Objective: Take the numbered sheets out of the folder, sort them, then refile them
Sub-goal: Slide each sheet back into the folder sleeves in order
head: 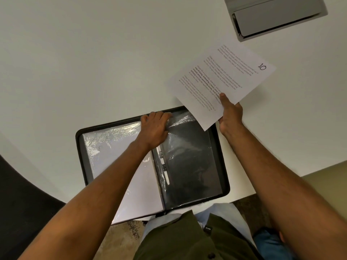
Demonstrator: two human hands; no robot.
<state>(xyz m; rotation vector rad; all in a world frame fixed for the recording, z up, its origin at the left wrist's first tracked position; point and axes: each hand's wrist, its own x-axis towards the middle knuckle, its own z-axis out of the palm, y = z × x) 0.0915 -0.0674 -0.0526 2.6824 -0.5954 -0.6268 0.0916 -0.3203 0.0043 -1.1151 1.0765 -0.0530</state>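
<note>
**Sheet 10 out, sleeve held open**

Right hand (pixel 230 113) pinching sheet 10 (pixel 221 81) by its near edge, thumb on top, held up over the worktop (pixel 93 62) just past the folder's far right corner. Left hand (pixel 155 128) curled onto the plastic sleeve (pixel 187 147) at the folder (pixel 226 184) spine's far end. Could easily crease with that one-edge pinch, or flop. Slippery sleeve might slide shut too.
</note>
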